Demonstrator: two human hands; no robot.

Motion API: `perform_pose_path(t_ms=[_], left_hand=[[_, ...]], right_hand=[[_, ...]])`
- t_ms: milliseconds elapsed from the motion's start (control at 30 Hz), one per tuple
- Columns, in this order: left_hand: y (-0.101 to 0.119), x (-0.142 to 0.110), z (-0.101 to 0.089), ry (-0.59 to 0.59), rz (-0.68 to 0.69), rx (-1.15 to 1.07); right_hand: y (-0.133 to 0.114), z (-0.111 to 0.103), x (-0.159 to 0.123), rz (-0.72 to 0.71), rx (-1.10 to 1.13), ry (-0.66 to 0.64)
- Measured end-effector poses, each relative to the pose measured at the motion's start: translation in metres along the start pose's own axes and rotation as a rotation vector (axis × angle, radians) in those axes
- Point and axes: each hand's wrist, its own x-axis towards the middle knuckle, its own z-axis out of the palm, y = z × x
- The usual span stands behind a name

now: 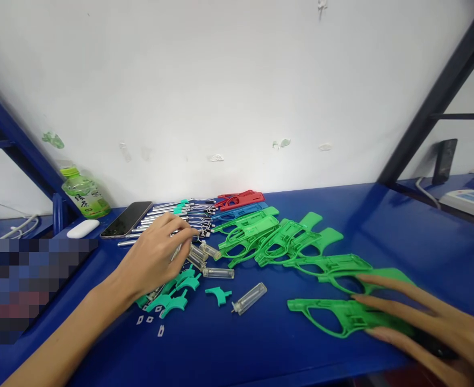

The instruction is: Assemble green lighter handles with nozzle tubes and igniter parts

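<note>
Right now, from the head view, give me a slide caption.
Left hand beside clear plastic cartridges, right hand at green plastic shells, on a blue table.

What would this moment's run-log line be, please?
left hand: at clear tubes, grip unclear | right hand: fingers on green frames | phone: beside silver rods

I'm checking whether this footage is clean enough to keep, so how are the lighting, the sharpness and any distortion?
Head view: lighting looks soft, with a pale sheen on the blue tabletop; the right hand looks slightly smeared; wide-angle stretch seems to tilt the frame posts outward; coarse pixelation hides the left edge; the small white pieces lack fine detail.
</note>
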Motion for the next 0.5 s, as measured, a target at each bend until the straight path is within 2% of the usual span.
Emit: perform_pose_path(t_ms=[67, 133, 233, 500], left_hand=[[0.002, 0.000, 0.001, -0.003, 0.022, 0.011], [0.002, 0.001, 0.002, -0.008, 0.036, 0.021], [0.002, 0.001, 0.002, -0.015, 0.037, 0.031], [0.002, 0.001, 0.004, -0.015, 0.020, 0.039]], right_hand=[[0.021, -0.001, -0.003, -0.027, -0.026, -0.116], [0.035, 0.000, 0.000, -0.031, -0.041, -0.175], [0.043, 0.003, 0.016, -0.047, -0.026, -0.174], [0.046, 0.017, 0.069, -0.095, 0.038, -0.188]])
